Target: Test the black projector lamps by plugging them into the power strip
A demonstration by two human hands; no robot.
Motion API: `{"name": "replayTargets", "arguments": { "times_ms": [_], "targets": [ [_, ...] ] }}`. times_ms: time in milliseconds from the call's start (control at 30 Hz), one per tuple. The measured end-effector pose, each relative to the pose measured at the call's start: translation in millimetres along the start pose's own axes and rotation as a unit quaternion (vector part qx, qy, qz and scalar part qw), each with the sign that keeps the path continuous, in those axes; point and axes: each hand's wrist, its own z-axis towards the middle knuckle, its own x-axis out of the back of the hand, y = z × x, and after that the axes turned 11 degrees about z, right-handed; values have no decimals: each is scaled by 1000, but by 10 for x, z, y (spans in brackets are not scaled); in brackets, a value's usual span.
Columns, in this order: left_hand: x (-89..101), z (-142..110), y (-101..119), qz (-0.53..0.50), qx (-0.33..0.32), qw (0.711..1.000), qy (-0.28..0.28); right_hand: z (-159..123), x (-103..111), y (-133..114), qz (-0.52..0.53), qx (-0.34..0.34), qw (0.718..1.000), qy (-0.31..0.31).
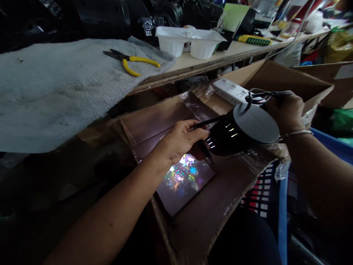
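Note:
A black, drum-shaped projector lamp (230, 134) with lit vent slits is held tilted over an open cardboard box (220, 195). My left hand (183, 140) is closed on the lamp's front end, by a thin black bar. At the lamp's rear, my right hand (288, 108) is closed round the bundled black cable (257, 96); whether it also grips the lamp is hidden. Light in many colours falls on a flat pale sheet (175, 202) lying in the box, below my left hand. A white power strip (228, 90) lies behind the lamp.
Yellow-handled pliers (132, 62) rest on a grey cloth (68, 84) on the bench. White plastic cups (202, 44) and a yellow-green handled tool (253, 39) stand farther back. A blue-rimmed basket (282, 209) is under the box at right, with another cardboard box (298, 79) behind.

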Motion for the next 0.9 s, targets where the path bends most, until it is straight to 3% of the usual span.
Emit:
{"name": "replayTargets", "arguments": {
  "times_ms": [567,900],
  "targets": [
    [-1,14,7,10,19,1000,2,10,1,-5,8,-5,1000,-1],
    [4,14,3,4,13,1000,-2,46,-87,95,23,16,999,33]
  ]
}}
